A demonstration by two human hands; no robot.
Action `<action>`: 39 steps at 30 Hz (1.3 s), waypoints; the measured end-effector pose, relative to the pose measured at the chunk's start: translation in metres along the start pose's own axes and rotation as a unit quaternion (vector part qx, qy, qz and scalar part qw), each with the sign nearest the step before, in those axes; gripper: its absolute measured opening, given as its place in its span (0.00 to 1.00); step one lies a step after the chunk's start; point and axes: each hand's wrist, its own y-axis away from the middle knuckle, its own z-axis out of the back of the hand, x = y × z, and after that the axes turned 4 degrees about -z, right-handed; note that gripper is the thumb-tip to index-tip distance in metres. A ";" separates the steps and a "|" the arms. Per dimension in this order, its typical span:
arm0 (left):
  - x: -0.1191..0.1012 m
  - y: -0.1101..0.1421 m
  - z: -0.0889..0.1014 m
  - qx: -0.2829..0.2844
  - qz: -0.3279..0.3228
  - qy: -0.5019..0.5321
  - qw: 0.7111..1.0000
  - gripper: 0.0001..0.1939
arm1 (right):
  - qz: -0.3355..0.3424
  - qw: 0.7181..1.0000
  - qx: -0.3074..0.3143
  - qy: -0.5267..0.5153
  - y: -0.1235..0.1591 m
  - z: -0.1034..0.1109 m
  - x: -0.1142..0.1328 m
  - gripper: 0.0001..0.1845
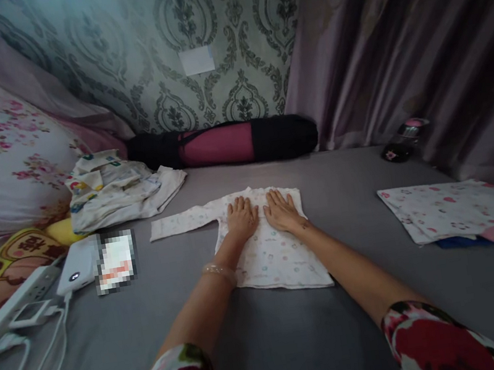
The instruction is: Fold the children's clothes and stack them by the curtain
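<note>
I have both hands palm-down on the white printed shirt (282,260), midway across the grey sheet (299,339). Left hand (243,218): flat, fingers straight, on the upper left of the shirt near the collar. Right hand (282,209): same, on the upper right near the shoulder edge. Both fully spread out flat, gripping nothing, a narrow strip of shirt between them.

Edges: the shirt's one sleeve in view reaches left, its cuff near the blurred card (116,261) but not touching. Hem faces me, with grey sheet in front of it between my forearms. Right side gives me most room: a wide stretch of sheet from the shirt to the folded cloth (448,209). Behind the collar, another stretch runs back to the long bag (217,146) along the wall (134,34). Left is tighter: clothes pile (112,197) just behind the sleeve, then white box (75,265), power strip (26,301) and cables (55,365) dropping over the front-left sheet edge.

Containers: long bag, black with a pink middle, looks filled out, contents hidden. Bottle (398,151) with pink on top sits at the back right by the curtain (347,50); dark lower part, can't tell what's inside.
</note>
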 end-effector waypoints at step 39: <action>0.056 0.101 0.068 -0.047 0.109 0.072 0.990 0.09 | 0.049 0.998 -0.040 0.020 -0.020 -0.001 0.049 0.31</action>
